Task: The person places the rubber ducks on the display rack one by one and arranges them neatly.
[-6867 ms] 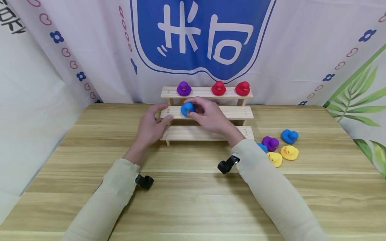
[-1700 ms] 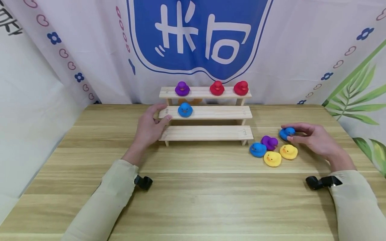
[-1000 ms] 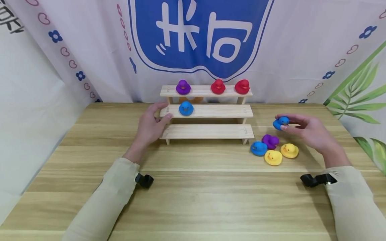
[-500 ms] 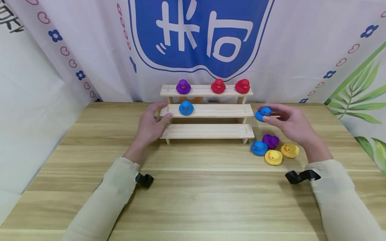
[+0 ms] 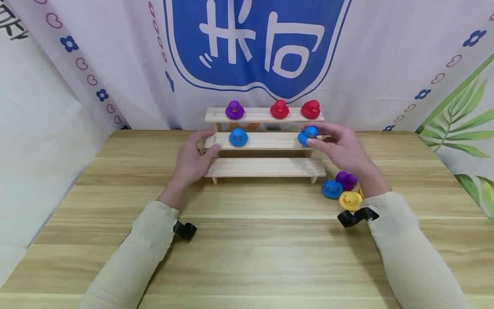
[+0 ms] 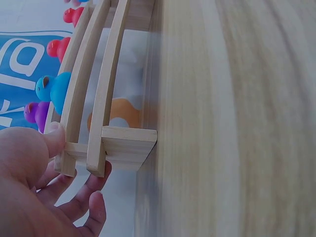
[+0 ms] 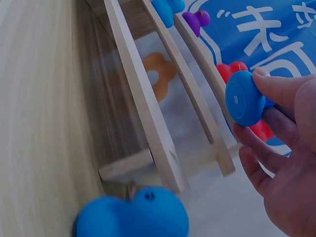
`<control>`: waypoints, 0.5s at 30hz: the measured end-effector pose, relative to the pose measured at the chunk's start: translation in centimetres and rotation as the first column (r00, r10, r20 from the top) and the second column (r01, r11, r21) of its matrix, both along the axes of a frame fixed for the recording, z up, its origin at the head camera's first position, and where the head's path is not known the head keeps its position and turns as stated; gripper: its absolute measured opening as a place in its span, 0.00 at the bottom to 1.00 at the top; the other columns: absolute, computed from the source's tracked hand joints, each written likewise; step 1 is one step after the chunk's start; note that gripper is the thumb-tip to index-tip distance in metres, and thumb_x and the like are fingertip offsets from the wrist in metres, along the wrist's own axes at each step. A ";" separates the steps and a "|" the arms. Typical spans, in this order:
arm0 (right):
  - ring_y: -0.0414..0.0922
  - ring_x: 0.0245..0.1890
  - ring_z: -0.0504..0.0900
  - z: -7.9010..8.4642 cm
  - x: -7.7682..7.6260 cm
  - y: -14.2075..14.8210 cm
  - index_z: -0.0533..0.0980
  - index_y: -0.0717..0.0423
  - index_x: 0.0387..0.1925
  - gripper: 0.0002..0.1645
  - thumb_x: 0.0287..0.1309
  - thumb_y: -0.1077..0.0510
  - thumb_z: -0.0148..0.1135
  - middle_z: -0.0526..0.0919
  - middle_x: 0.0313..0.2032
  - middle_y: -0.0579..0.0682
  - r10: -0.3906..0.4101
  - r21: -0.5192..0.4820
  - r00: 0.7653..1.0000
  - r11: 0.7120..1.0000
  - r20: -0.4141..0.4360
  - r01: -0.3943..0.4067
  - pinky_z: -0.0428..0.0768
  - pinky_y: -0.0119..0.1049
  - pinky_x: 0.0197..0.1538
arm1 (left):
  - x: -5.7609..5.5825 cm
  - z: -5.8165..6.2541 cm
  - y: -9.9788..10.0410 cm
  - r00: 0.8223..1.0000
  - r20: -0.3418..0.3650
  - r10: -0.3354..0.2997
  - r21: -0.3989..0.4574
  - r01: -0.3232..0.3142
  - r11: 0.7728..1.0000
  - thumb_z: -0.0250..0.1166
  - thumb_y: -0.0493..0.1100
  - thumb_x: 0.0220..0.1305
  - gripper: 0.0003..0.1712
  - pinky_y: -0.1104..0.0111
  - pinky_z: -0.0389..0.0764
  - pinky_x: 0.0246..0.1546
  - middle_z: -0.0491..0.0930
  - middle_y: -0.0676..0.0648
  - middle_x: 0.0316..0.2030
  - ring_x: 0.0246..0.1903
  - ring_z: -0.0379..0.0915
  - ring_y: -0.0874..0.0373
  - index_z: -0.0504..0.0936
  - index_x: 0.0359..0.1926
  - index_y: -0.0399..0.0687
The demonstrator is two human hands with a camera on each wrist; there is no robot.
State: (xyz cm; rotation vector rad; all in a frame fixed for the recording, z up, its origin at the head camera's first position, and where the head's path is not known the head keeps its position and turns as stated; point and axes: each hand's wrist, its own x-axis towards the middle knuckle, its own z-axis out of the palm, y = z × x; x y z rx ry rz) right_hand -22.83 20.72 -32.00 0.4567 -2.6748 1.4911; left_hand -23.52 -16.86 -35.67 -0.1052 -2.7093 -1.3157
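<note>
Two forearms (image 5: 133, 253) of yours reach from the near side to the wooden stand (image 5: 266, 167), the right one slanting toward far left. Your left hand (image 5: 194, 159) grips the left end of the middle shelf (image 5: 270, 140), thumb on top, fingers spread underneath. Your right hand (image 5: 343, 143) pinches the held blue duck (image 5: 305, 137) over that shelf's right end, thumb on its near side, the lower fingers loosely bent. The right wrist view shows its flat base, clear of the board. Left along the same shelf sits a second blue duck (image 5: 238, 138); a purple duck (image 5: 234, 110) and two red ducks (image 5: 279, 110) stand on the far top shelf (image 5: 254, 116). On the table (image 5: 254, 257), right of the stand, lie a third blue duck (image 5: 331, 189), another purple duck (image 5: 347, 180) and a yellow duck (image 5: 350, 201).
</note>
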 end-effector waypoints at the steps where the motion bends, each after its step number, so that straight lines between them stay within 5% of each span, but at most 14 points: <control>1: 0.40 0.58 0.80 0.0 -0.2 -0.4 0.80 0.38 0.68 0.24 0.74 0.46 0.65 0.85 0.65 0.44 0.007 -0.008 1.000 1.000 -0.001 -0.007 0.80 0.27 0.55 | 0.0 0.0 0.0 1.000 -0.001 -0.001 -0.002 0.001 1.000 0.63 0.50 0.79 0.29 0.68 0.80 0.37 0.69 0.45 0.77 0.39 0.79 0.50 0.72 0.76 0.53; 15: 0.47 0.59 0.81 -0.2 -1.6 -4.7 0.81 0.44 0.66 0.23 0.72 0.56 0.67 0.84 0.63 0.47 0.039 -0.059 0.999 0.998 0.015 -0.038 0.81 0.45 0.66 | 0.1 0.1 0.0 1.000 -0.002 -0.007 0.009 0.007 1.000 0.63 0.50 0.79 0.29 0.71 0.80 0.30 0.69 0.44 0.77 0.34 0.78 0.53 0.73 0.76 0.52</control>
